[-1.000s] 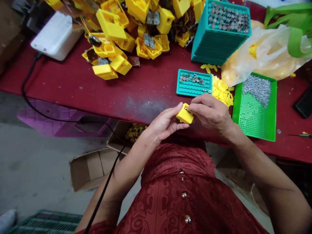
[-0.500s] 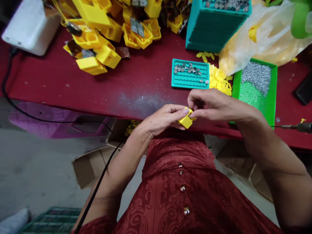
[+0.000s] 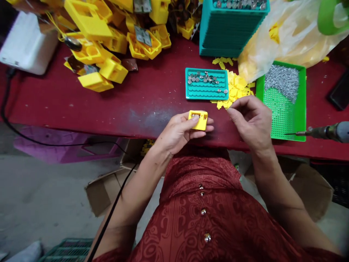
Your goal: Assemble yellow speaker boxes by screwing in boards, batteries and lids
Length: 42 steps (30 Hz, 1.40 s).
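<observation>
My left hand (image 3: 182, 130) is closed around a small yellow plastic housing (image 3: 201, 123), its thumb pressing on a cut-out where metal parts show. To the right, thumb and forefinger of my right hand (image 3: 252, 122) pinch together at the near edge of a pile of small flat yellow plastic pieces (image 3: 237, 89). Whether a piece sits between those fingertips is too small to make out. Just beyond my hands lies a teal ridged tray (image 3: 201, 95) with several silver button cells (image 3: 203, 77) in its upper rows.
A green basket (image 3: 303, 105) holds many small screws (image 3: 282, 80); a screwdriver (image 3: 324, 131) reaches over its near right corner. Behind stand stacked teal trays (image 3: 223, 36) and a plastic bag (image 3: 294, 43). Yellow housings (image 3: 94, 54) heap at back left, beside a white box (image 3: 29, 47).
My right hand has left the yellow housing and moved right to the yellow pieces. My left hand has shifted slightly left and turned the housing so its cut-out faces up.
</observation>
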### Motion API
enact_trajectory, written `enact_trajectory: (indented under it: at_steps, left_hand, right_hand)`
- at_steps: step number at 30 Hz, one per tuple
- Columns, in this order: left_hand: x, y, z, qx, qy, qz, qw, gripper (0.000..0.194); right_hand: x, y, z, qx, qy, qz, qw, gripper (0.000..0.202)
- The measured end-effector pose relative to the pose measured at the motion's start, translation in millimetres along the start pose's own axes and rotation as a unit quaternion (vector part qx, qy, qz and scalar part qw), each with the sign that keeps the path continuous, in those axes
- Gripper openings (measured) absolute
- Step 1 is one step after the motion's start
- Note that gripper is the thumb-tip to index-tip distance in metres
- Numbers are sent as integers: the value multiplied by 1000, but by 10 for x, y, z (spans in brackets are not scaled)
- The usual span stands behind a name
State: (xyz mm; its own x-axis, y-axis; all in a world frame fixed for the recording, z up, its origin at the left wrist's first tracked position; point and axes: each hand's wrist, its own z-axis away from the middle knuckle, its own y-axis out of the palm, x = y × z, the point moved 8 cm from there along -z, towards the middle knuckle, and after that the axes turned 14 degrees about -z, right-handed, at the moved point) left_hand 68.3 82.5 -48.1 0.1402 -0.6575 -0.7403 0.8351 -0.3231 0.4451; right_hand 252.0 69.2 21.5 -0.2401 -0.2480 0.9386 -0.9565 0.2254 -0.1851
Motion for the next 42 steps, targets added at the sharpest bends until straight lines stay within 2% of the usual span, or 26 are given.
enact_trajectory:
  at_steps: [2, 5, 11, 17, 21, 23, 25, 29, 32, 35, 38, 40, 42]
  left_hand:
    - [39, 29, -25, -5, -6, 5, 1000, 13]
    - [98, 72, -66, -9, -3, 23, 1000, 12]
    - [155, 132, -99, -16, 6, 28, 999, 16]
    - [160, 139, -104, -45, 28, 3, 999, 26]
    - [113, 132, -90, -55, 44, -18, 997, 24]
    - [98, 133, -87, -55, 36, -23, 998, 19]
    - [88, 129, -85, -56, 25, -21, 998, 15]
    - [53, 104, -74, -60, 27, -15, 998, 14]
    - [48, 66, -51, -55, 30, -7, 998, 17]
    - [61, -7, -17, -57, 28, 7, 998, 22]
    - [66, -75, 10, -62, 36, 4, 997, 26]
    - [56, -107, 15, -69, 50, -6, 996, 30]
    - [44, -128, 12, -79, 63, -15, 995, 32]
  right_hand:
    - [50, 63, 80, 24, -44, 25, 998, 6]
    - [95, 205, 173, 80, -98, 43, 991, 13]
    - [11, 264, 266, 96, -149, 60, 982, 19]
    - [-87, 283, 315, 111, -131, 48, 984, 19]
    - [-103, 122, 268, 55, -111, 55, 991, 18]
    - [-149, 26, 217, 20, -107, 102, 989, 15]
    - [-246, 14, 157, 15, -106, 174, 979, 14]
    - [-547, 153, 23, 28, -77, 300, 950, 16]
    - [-680, 215, -69, 19, -57, 325, 944, 24]
    - [-661, 154, -133, 10, -42, 290, 956, 23]
    - [-476, 69, -139, 13, -40, 243, 969, 18]
    - [-360, 45, -109, 7, 0, 147, 989, 12]
    - [-315, 117, -49, 17, 75, 13, 997, 7]
